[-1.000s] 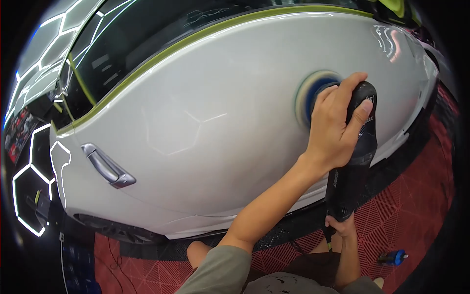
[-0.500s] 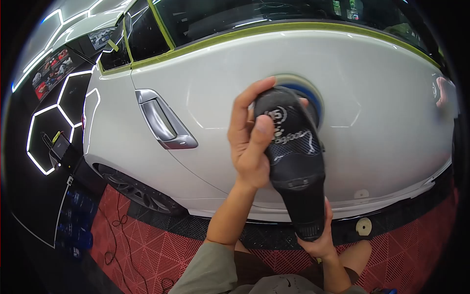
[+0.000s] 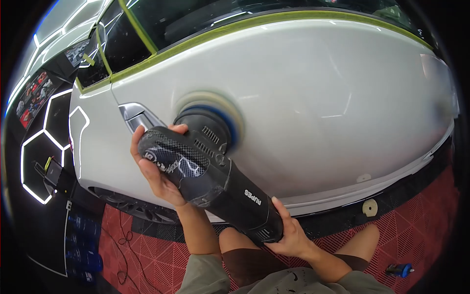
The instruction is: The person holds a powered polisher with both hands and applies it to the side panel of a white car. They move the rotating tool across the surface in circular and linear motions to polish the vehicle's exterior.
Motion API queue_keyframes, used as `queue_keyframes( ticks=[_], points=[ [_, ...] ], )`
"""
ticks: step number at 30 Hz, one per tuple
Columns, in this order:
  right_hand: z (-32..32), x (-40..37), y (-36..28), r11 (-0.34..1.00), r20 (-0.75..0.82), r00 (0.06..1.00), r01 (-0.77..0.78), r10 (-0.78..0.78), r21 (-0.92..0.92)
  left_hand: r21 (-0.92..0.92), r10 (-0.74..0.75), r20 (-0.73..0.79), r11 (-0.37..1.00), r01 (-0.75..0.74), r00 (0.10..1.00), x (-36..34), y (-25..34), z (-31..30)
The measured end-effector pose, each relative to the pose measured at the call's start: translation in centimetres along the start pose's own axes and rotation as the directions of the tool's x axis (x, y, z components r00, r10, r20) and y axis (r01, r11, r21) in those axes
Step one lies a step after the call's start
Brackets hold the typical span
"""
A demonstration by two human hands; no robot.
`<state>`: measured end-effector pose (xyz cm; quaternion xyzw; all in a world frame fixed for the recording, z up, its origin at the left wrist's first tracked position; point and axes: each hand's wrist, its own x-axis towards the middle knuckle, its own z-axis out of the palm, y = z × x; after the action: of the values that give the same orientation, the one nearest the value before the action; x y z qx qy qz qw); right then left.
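Observation:
A black polisher (image 3: pixel 215 181) is held in both hands, its round blue and cream pad (image 3: pixel 227 115) against the white car door (image 3: pixel 303 98). The pad's edge looks blurred. My left hand (image 3: pixel 159 171) is wrapped round the polisher's head, near the silver door handle (image 3: pixel 139 116). Round the rear end of the tool's body, my right hand (image 3: pixel 289 232) is closed. Green masking tape (image 3: pixel 274 18) runs along the window edge.
A cream pad (image 3: pixel 369 208) lies by the car's sill. On the red floor (image 3: pixel 161 250) are a black cable (image 3: pixel 122 255) and a blue and black object (image 3: pixel 399 270). Blue bottles (image 3: pixel 85 245) stand at the left, near a wheel (image 3: pixel 137 206).
Both hands and the polisher have moved left across the door, towards the handle. The tool is now tilted more diagonally. The view has shifted, and the blue and black floor object shows more fully.

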<state>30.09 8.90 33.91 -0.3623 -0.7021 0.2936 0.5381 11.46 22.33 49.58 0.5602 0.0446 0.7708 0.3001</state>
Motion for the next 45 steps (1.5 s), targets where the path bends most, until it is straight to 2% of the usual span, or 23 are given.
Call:
queue_keyframes(
  ticks=[3, 4, 6, 8, 9, 12, 13, 16, 20, 21, 22, 23, 26, 28, 29, 33, 35, 38, 39, 41, 42, 44, 45],
  points=[
    [-1.5, -0.2, -0.7, 0.999, -0.004, 0.999, -0.049, 0.049, -0.013, -0.124, -0.032, 0.005, 0.992, 0.032, 0.999, -0.1, -0.5, 1.8],
    [-2.6, -0.3, -0.8, 0.998, -0.005, 0.998, -0.065, 0.065, -0.027, -0.205, -0.006, 0.065, 0.979, 0.019, 0.998, -0.1, -0.9, 3.0],
    [-5.1, -1.2, -1.1, 0.997, -0.030, 0.997, -0.067, 0.067, -0.031, -0.109, -0.012, -0.043, 0.994, 0.007, 0.999, -0.6, -1.5, 6.7],
    [-7.9, -2.0, -1.2, 0.999, -0.076, 0.997, -0.031, 0.030, -0.013, -0.063, -0.018, 0.029, 0.998, 0.020, 0.999, -0.9, -2.0, 10.0],
    [-9.4, -2.9, -1.1, 0.996, -0.066, 0.993, -0.093, 0.094, 0.011, -0.045, -0.018, 0.067, 0.999, 0.021, 0.998, -1.1, -2.5, 11.8],
    [-13.7, -4.8, -0.8, 0.996, -0.149, 0.986, -0.077, 0.071, -0.034, -0.062, -0.035, 0.179, 0.997, 0.047, 0.983, -1.9, -3.8, 17.8],
    [-15.0, -5.5, -0.9, 0.993, -0.159, 0.981, -0.111, 0.114, 0.029, -0.096, -0.017, 0.245, 0.995, 0.041, 0.969, -1.8, -4.4, 19.7],
    [-18.5, -7.2, -0.5, 0.997, -0.270, 0.961, -0.058, 0.068, 0.045, -0.244, -0.054, 0.328, 0.960, 0.139, 0.943, -2.6, -5.7, 25.6],
    [-22.5, -9.4, 1.3, 1.000, -0.349, 0.937, -0.021, 0.018, -0.004, -0.248, -0.092, 0.397, 0.947, 0.203, 0.913, -3.7, -7.2, 31.6],
    [-23.0, -9.9, 1.0, 0.994, -0.383, 0.919, -0.064, 0.092, 0.086, -0.252, -0.075, 0.418, 0.948, 0.194, 0.905, -3.9, -7.9, 32.8],
    [-23.5, -10.5, 1.5, 0.981, -0.397, 0.900, -0.128, 0.177, 0.147, -0.150, -0.052, 0.421, 0.981, 0.126, 0.906, -3.7, -8.5, 33.7],
    [-24.2, -11.1, 2.3, 0.960, -0.405, 0.877, -0.189, 0.261, 0.209, -0.191, -0.082, 0.452, 0.964, 0.186, 0.888, -3.9, -8.5, 34.9],
    [-25.6, -11.5, 2.6, 0.909, -0.422, 0.824, -0.244, 0.378, 0.338, -0.169, -0.045, 0.496, 0.975, 0.147, 0.867, -3.5, -9.8, 38.1],
    [-25.8, -11.0, 3.5, 0.927, -0.499, 0.805, -0.157, 0.320, 0.340, -0.114, -0.004, 0.478, 0.991, 0.066, 0.878, -3.2, -9.5, 39.1],
    [-25.7, -10.7, 2.8, 0.931, -0.510, 0.807, -0.127, 0.297, 0.343, -0.118, -0.004, 0.482, 0.991, 0.069, 0.876, -2.8, -9.4, 38.9],
    [-23.3, -9.0, 2.0, 0.938, -0.444, 0.848, -0.162, 0.291, 0.307, -0.162, -0.028, 0.457, 0.980, 0.114, 0.889, -1.1, -8.3, 34.9],
    [-21.3, -8.2, 1.7, 0.929, -0.375, 0.862, -0.246, 0.340, 0.275, -0.178, -0.063, 0.435, 0.972, 0.154, 0.898, -0.3, -7.0, 31.2],
    [-18.7, -6.2, 1.4, 0.919, -0.234, 0.896, -0.331, 0.378, 0.216, -0.217, -0.103, 0.317, 0.960, 0.177, 0.943, 0.7, -5.4, 25.5],
    [-16.9, -5.0, 0.0, 0.924, -0.229, 0.906, -0.304, 0.355, 0.230, -0.186, -0.077, 0.295, 0.973, 0.136, 0.953, 1.1, -5.0, 23.3],
    [-14.8, -2.8, -0.6, 0.986, -0.165, 0.976, -0.124, 0.141, 0.110, -0.223, -0.079, 0.261, 0.965, 0.140, 0.962, 2.0, -3.6, 19.6],
    [-13.9, -2.0, -0.8, 0.986, -0.148, 0.980, -0.117, 0.135, 0.120, -0.247, -0.081, 0.248, 0.958, 0.144, 0.965, 2.3, -3.0, 17.8],
    [-11.4, -0.4, -1.4, 0.984, -0.123, 0.984, -0.108, 0.126, 0.139, -0.209, 0.004, 0.247, 0.977, 0.049, 0.969, 3.3, -2.8, 14.5],
    [-10.6, 0.4, -2.2, 0.997, -0.101, 0.992, -0.067, 0.072, 0.049, -0.208, 0.017, 0.227, 0.978, 0.031, 0.974, 3.6, -2.5, 13.2]
  ],
)
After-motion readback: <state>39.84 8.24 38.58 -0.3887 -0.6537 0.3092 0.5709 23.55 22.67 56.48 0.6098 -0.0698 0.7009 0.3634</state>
